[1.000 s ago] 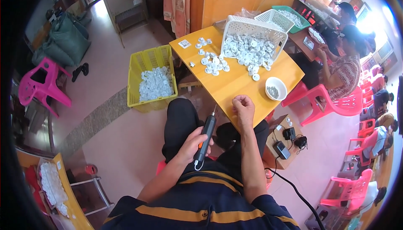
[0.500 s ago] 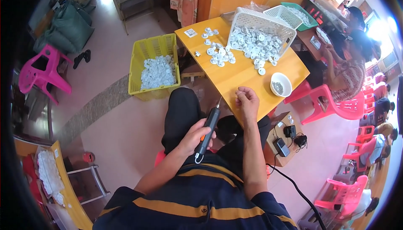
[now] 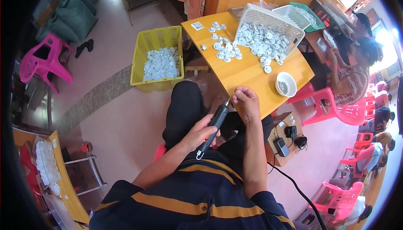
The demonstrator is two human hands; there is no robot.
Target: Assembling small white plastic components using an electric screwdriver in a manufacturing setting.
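Note:
My left hand (image 3: 202, 134) is wrapped round a black electric screwdriver (image 3: 213, 130), held above my lap with its bit angled up and to the right. The tip reaches the fingers of my right hand (image 3: 247, 103), which are pinched together at the near edge of the wooden table (image 3: 235, 78). Whatever the pinch holds is too small to make out. Beyond my right hand, a white bowl (image 3: 286, 84) contains small metal screws (image 3: 283, 88). Round white plastic parts (image 3: 227, 49) lie loose on the table, and more spill from a tipped white basket (image 3: 273, 18).
Left of the table, a yellow crate (image 3: 135, 64) on the floor holds white parts. Chargers (image 3: 281, 147) with cords sit on a low box at my right. A co-worker (image 3: 350, 78) sits beyond the table near a pink chair (image 3: 336, 108). A pink stool (image 3: 44, 62) stands far left.
The screwdriver has moved up and to the right, bringing its bit to my right hand's fingertips. My right hand stays pinched near the table edge. The view has shifted slightly.

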